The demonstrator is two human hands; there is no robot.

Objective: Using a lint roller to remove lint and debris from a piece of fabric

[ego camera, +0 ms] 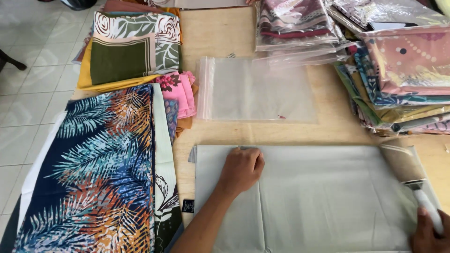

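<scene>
A plain pale grey cloth (323,197) lies flat on the wooden table (220,37), filling the near half. My left hand (241,168) rests on its upper left part with the fingers curled, pressing the cloth down. My right hand (429,232) at the bottom right corner grips the white handle of a lint roller (410,171), whose roll lies on the cloth's right edge.
An empty clear plastic bag (258,91) lies beyond the cloth. Stacks of folded patterned cloths sit at the left: a blue leaf print (103,168), a green-and-cream one (131,49), a pink one (180,91). Bagged patterned cloths (403,70) pile up at the right and back.
</scene>
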